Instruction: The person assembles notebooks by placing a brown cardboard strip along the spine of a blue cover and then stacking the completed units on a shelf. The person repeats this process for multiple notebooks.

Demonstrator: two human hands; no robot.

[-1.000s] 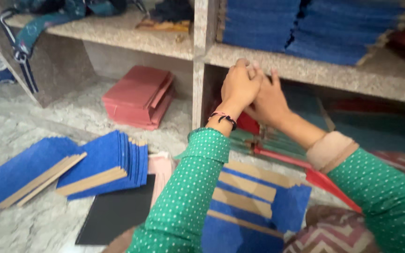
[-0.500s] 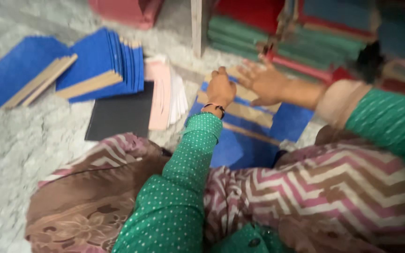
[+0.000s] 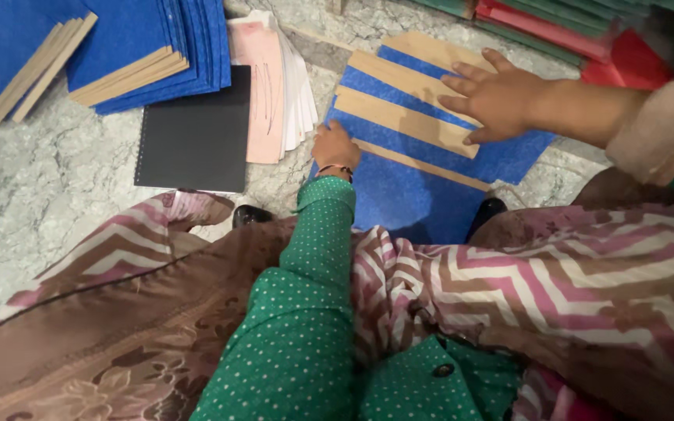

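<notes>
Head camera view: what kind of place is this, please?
Probably a small bookbinding or stationery workshop, worked on the floor: fanned blue covers with tan spines under the right hand, a black spiral notebook on the marble floor, red and green stacks.

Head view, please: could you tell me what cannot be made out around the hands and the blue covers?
- Left hand: fingers curled under, grip hidden by its own back.
- Blue covers: near edge hidden behind the knees.
- Right hand: covers the strip beneath its palm.
- Red and green stacks: cut by the top edge, blurred.

left hand fingertips under the blue covers; red stack cut off, blurred
</notes>
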